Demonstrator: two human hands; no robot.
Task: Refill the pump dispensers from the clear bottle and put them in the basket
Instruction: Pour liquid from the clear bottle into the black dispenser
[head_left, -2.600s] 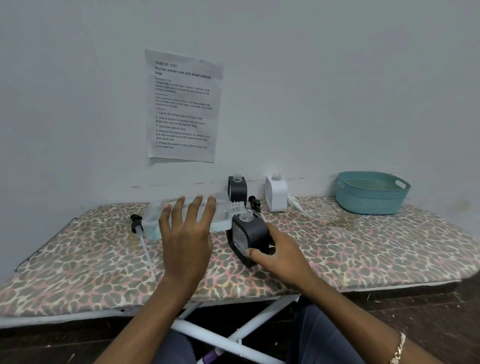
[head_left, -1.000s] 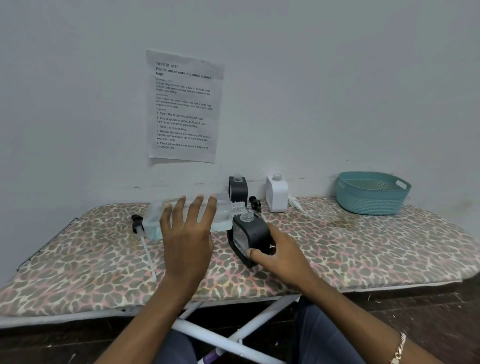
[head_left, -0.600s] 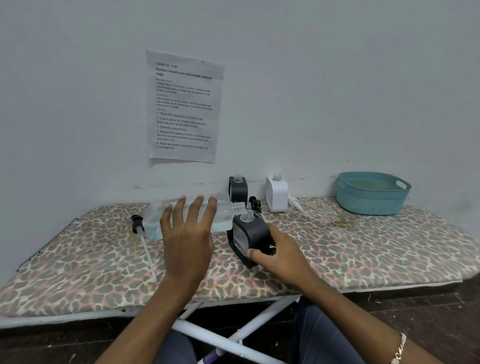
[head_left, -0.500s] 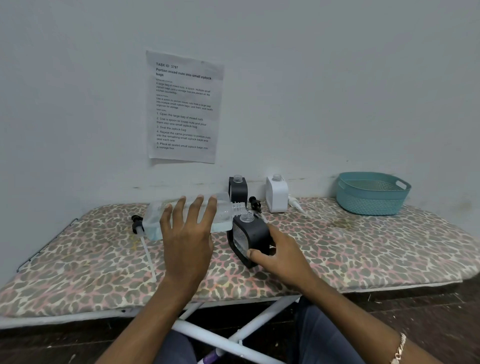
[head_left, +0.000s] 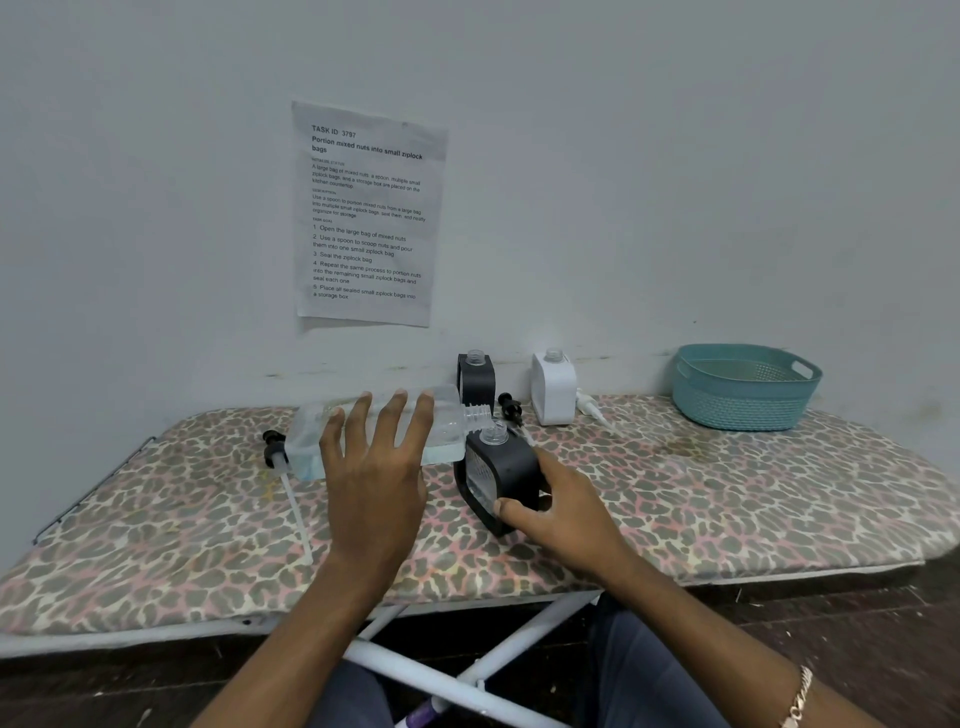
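Now, mid-refill: you hold the clear bottle on its side with its neck at the open mouth of the black dispenser, which leans toward it, presumably so the liquid can run straight across; no stream can be made out. Your left hand grips the bottle from above, fingers spread wide over its upper face, thumb hidden. Your right hand clasps the dispenser low down, thumb on its near edge, fingers behind, steadying the tilt on the ironing board. A second black dispenser and a white dispenser stand uncapped by the wall. At the right end, well apart, sits the basket, with no dispenser visible in it.
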